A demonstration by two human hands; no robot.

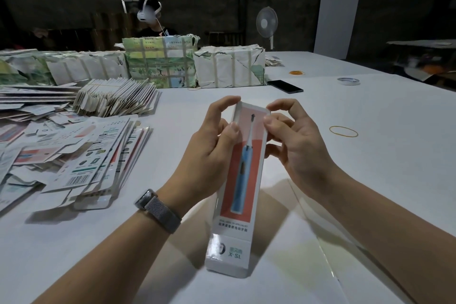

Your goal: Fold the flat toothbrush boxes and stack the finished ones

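1. While its lower end rests on the white counter (370,111), the toothbrush box (240,187) stands tilted between both hands, its red panel with a blue toothbrush printed on it facing the camera.
2. At the box's upper left edge, the left hand (212,153) grips it, thumb pressed on the front and curled fingers (222,106) arched over the top corner; a watch with a mesh band (158,210) sits on that wrist.
3. Opposite, the right hand (296,145) pinches the upper right edge between thumb and forefinger, its other fingers curled loosely behind.
4. Left of the hands lies a loose heap of flat boxes (81,155), and behind it a fanned stack of flat boxes (116,99).
5. Farther back stand paper-wrapped, strapped bundles (229,66), with a dark phone (285,86) just beside them.
6. Right of the hands lies a yellow rubber band (343,131); a tape roll (348,80) lies well beyond it.
7. Across the counter sits another person wearing a white headset (148,13), with a standing fan (266,22) to the right.
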